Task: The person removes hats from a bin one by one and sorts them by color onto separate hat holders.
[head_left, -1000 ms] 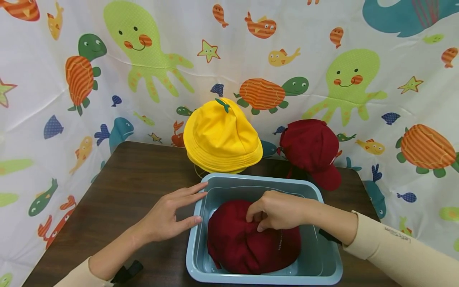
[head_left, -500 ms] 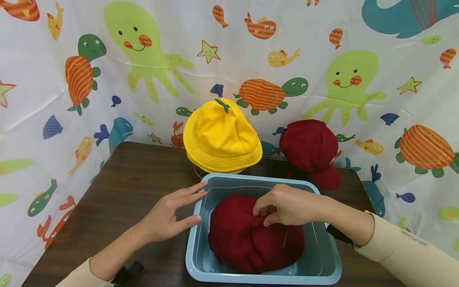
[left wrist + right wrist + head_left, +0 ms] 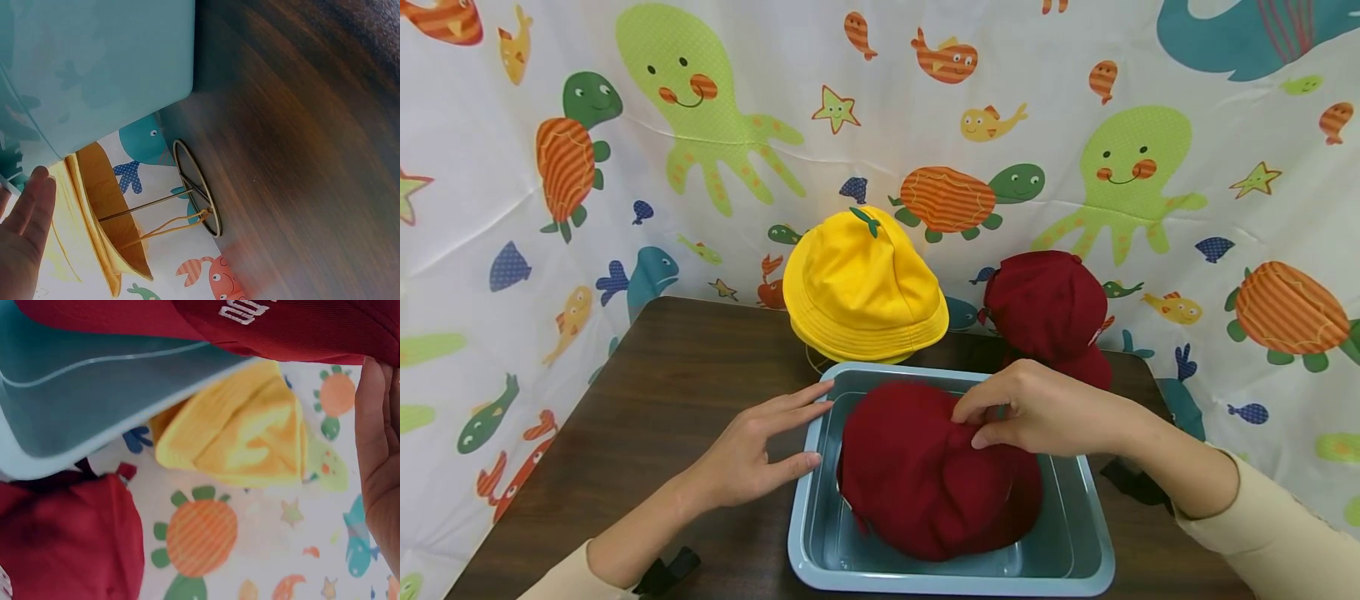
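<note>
My right hand [image 3: 1045, 410] pinches the crown of a dark red baseball cap [image 3: 910, 475] and holds it up, partly above the blue plastic bin [image 3: 801, 533]. White lettering shows on the front of this cap [image 3: 287, 325] in the right wrist view. On the bin's left rim rest the straight, spread fingers of my left hand [image 3: 752, 454]. Behind the bin, a yellow bucket hat [image 3: 865, 287] with a green leaf tip sits on a wire stand [image 3: 199, 187]. A second dark red cap [image 3: 1045, 304] is at the back right, its brim partly hidden by my right hand.
The bin stands on a dark wooden table [image 3: 700, 367]. Behind the table hangs a white curtain [image 3: 880, 83] printed with sea animals. Both hats at the back stand close to the bin's far rim.
My right hand has moved up and to the right, lifting the red cap off the bin's floor. My left hand has stayed at the rim.
</note>
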A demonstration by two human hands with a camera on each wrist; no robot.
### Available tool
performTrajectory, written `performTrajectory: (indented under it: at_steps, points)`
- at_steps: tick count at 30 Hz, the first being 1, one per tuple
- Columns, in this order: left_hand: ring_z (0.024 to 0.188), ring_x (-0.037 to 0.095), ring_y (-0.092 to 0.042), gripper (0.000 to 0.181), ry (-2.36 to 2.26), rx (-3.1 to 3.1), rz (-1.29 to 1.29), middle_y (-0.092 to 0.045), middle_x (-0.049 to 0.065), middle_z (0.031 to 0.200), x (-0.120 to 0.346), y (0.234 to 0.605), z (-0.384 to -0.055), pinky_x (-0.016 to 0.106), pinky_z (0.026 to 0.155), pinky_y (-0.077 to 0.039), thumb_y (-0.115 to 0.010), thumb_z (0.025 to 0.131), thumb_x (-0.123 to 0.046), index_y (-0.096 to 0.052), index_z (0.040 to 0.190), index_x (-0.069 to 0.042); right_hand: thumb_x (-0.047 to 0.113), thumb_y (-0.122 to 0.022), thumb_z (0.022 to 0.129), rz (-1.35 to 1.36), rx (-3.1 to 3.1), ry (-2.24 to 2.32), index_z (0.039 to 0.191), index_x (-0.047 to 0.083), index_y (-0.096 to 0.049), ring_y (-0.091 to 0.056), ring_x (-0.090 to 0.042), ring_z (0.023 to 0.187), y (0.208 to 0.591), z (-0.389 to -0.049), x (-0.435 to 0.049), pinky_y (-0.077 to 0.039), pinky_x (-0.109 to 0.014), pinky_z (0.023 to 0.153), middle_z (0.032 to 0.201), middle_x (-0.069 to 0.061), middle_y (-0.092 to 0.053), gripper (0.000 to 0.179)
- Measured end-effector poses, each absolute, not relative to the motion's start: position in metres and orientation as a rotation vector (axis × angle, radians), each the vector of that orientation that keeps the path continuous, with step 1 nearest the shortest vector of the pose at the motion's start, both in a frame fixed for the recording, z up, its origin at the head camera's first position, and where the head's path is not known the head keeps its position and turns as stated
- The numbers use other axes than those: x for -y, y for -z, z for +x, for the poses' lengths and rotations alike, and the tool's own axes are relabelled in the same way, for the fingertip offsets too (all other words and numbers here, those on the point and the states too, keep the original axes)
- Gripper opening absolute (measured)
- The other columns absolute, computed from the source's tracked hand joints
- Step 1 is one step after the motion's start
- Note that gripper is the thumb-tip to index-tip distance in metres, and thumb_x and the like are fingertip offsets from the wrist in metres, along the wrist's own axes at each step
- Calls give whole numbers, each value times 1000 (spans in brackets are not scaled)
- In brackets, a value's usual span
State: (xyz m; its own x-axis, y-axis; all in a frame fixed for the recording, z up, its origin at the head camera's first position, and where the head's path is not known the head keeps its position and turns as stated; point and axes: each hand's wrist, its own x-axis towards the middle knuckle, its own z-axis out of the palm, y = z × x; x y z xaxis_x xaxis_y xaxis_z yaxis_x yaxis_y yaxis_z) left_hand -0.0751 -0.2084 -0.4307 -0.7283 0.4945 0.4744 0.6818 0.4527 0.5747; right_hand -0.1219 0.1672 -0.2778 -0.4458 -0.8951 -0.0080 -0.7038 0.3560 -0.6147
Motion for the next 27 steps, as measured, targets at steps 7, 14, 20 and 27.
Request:
performTrajectory:
  at_steps: [7, 14, 20, 27]
  points:
    - [138, 28, -57, 60, 1132, 2478, -1003, -53, 3, 157, 208, 430, -75, 58, 99, -54, -81, 87, -21, -64, 144, -8, 3, -80, 91, -1395, -2362, 824, 115, 14, -78, -70, -6, 92, 261, -120, -179, -62, -30, 76, 105, 9, -76, 26]
    - [138, 29, -57, 60, 1145, 2488, -994, -52, 3, 158, 208, 432, -76, 59, 99, -54, -81, 88, -21, -64, 144, -8, 3, -80, 91, -1390, -2429, 902, 115, 15, -77, -68, -9, 86, 245, -119, -189, -60, -28, 69, 103, 10, -76, 26]
    - [138, 30, -57, 61, 1145, 2489, -992, -52, 3, 158, 208, 433, -76, 60, 98, -54, -81, 88, -22, -64, 145, -10, -1, -82, 88, -1407, -2527, 967, 110, 19, -74, -67, -8, 80, 232, -118, -198, -57, -26, 63, 98, 13, -74, 31]
    - [139, 30, -56, 62, 1150, 2484, -995, -51, 3, 159, 209, 435, -76, 60, 99, -53, -81, 88, -22, -63, 147, -14, -10, -86, 77, -1488, -2703, 975, 106, 20, -75, -67, -6, 75, 216, -122, -207, -55, -20, 64, 95, 10, -74, 43]
